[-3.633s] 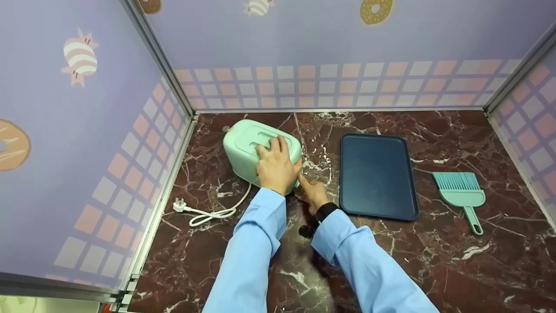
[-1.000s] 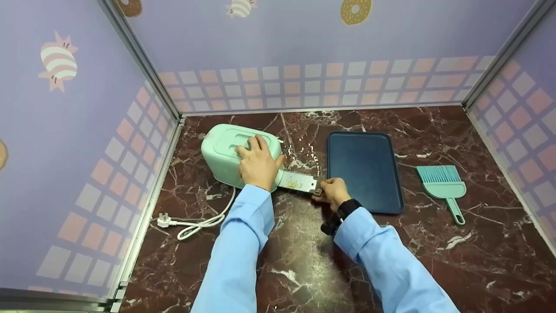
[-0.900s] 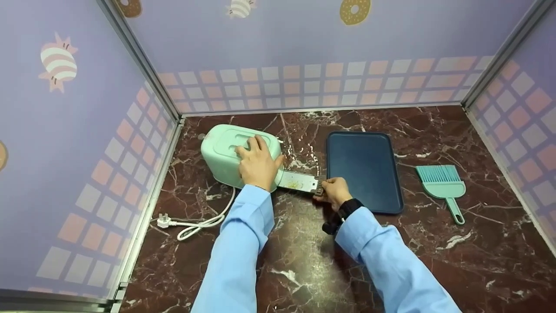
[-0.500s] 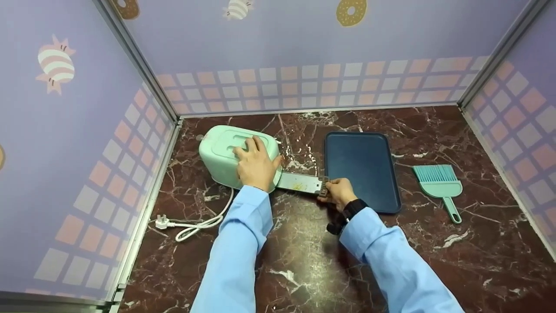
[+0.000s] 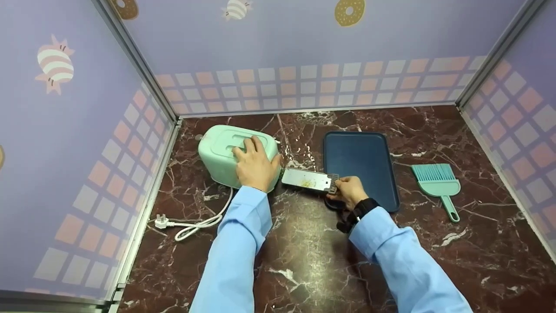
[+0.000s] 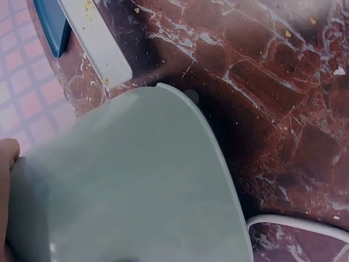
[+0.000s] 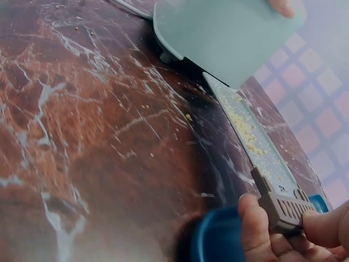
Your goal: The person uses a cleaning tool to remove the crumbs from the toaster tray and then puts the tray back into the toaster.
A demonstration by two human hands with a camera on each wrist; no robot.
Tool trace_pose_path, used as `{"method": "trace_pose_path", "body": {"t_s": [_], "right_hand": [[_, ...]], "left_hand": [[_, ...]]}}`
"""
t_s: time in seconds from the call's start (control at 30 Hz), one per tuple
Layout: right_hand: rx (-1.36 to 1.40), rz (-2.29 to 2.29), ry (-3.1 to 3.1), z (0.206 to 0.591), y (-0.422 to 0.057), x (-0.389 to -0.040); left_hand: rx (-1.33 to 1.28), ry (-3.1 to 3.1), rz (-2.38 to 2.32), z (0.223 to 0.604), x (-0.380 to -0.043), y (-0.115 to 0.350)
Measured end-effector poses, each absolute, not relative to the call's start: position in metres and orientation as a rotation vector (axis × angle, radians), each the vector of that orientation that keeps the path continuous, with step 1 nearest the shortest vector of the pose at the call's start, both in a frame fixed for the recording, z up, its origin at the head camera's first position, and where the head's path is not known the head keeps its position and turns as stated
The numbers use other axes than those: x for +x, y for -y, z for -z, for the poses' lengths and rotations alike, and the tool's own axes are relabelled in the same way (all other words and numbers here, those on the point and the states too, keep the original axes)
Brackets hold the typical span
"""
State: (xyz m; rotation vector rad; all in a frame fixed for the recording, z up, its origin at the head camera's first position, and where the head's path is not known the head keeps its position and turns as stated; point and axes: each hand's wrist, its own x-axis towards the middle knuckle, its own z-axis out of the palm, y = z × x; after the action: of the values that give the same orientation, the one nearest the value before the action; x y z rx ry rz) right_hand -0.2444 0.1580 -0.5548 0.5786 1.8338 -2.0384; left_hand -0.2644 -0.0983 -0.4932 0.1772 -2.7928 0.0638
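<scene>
A mint green toaster (image 5: pixel 221 161) stands upright on the table. My left hand (image 5: pixel 254 167) holds it from above, fingers on its top and thumb at its right end. To the right of the toaster, my right hand (image 5: pixel 349 191) pinches the brown slotted end of a long crumb tray (image 5: pixel 304 178) between thumb and fingers. Yellow crumbs (image 7: pixel 245 131) lie along the tray. In the left wrist view, the rounded far end of the crumb tray (image 6: pixel 112 71) is visible just outside the toaster wall (image 6: pixel 136 169).
A dark blue serving tray (image 5: pixel 360 161) lies to the right, partly under my right hand. Farther right is a mint dustpan-shaped brush (image 5: pixel 438 187). The toaster's white cord and plug (image 5: pixel 162 221) lie at the left. Patterned walls (image 5: pixel 304 82) surround the marble-patterned table (image 5: pixel 304 256).
My right hand has moved from the toaster's end to the right, drawing the crumb tray out until its far end is clear of the toaster. My left hand has stayed on the toaster.
</scene>
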Motion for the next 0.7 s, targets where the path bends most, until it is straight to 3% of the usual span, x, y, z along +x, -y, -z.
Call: {"method": "trace_pose_path", "body": {"t_s": [0.7], "right_hand": [[0.559, 2.215, -1.727, 0.542, -0.195, -0.246]], "left_hand": [[0.172, 2.793, 0.206, 0.495, -0.231, 0.09]]}}
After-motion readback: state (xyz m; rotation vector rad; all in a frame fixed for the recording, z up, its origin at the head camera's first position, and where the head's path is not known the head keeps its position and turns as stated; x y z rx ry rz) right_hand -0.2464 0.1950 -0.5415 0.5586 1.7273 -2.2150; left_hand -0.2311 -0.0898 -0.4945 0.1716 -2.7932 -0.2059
